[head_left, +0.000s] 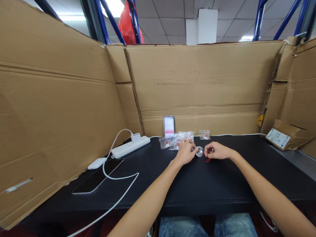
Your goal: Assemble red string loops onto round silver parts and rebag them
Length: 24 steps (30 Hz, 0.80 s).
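Observation:
My left hand is closed at the edge of a small clear round dome-like piece, its thumb and fingers at the left rim. Just to the right, my right hand pinches a small item with a red cord loop hanging below the fingers. What that item is stays mostly hidden by the fingers. Behind my left hand lies a pile of clear plastic bags with small red bits inside. One more small clear bag sits apart, behind the dome piece.
A phone leans upright behind the bags. At left are a white power strip, a white charger, a dark tablet-like device and a loose white cable. A brown paper package stands at right. Cardboard walls surround the black table.

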Motion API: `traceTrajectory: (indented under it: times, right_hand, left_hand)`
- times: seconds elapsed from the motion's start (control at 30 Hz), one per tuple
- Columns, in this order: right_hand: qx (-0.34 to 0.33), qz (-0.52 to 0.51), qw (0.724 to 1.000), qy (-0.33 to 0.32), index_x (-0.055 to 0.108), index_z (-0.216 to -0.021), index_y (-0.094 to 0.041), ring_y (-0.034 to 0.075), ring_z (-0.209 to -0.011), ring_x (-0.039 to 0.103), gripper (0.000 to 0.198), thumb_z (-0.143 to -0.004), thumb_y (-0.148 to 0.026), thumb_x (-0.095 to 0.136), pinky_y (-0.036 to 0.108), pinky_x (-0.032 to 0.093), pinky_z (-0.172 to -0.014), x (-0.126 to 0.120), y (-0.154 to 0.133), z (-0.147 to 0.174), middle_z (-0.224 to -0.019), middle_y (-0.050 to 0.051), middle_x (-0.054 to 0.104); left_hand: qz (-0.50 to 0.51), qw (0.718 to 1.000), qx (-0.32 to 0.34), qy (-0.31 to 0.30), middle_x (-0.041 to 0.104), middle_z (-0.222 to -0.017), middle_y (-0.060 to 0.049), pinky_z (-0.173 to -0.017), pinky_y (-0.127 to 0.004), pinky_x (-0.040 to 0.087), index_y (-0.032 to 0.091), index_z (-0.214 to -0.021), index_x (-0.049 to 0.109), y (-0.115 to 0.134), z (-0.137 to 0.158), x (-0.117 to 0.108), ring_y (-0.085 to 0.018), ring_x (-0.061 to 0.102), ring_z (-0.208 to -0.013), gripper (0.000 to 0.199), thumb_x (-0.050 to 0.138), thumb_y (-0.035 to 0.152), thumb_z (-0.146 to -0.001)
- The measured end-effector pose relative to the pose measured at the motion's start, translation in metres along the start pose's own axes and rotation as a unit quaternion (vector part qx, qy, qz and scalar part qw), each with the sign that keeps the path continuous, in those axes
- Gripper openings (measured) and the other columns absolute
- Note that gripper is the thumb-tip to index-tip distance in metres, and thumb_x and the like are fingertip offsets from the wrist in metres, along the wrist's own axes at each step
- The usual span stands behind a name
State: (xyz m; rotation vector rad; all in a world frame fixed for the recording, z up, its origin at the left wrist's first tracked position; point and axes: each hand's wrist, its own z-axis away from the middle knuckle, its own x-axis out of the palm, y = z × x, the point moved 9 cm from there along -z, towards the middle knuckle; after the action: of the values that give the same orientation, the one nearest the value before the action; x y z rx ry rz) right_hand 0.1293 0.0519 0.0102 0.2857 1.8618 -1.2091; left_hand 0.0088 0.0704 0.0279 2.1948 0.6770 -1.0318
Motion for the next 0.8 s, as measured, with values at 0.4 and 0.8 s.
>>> traceTrajectory:
  times: [0.4, 0.8]
  right_hand:
    - [0.122, 0.161, 0.975, 0.093, 0.067, -0.073, -0.017, 0.013, -0.062, 0.059, 0.007, -0.07, -0.015, 0.061, 0.021, 0.04, -0.059, -0.035, 0.047, 0.014, -0.069, 0.002, 0.069]
    - [0.168, 0.218, 0.954, 0.116, 0.063, -0.072, -0.016, 0.015, -0.067, 0.062, 0.011, -0.08, -0.019, 0.057, 0.022, 0.038, -0.057, -0.036, 0.06, 0.014, -0.074, 0.008, 0.07]
  left_hand:
    - [-0.03, 0.999, 0.007, -0.022, 0.061, -0.106, -0.009, -0.097, -0.045, 0.036, 0.021, -0.09, 0.072, 0.002, 0.001, 0.005, -0.028, 0.046, -0.108, 0.02, 0.055, 0.032, -0.085]
    - [-0.04, 0.998, 0.029, -0.029, 0.063, -0.096, -0.008, -0.096, -0.041, 0.038, 0.019, -0.087, 0.071, 0.013, 0.001, 0.008, -0.027, 0.049, -0.107, 0.025, 0.053, 0.037, -0.087]
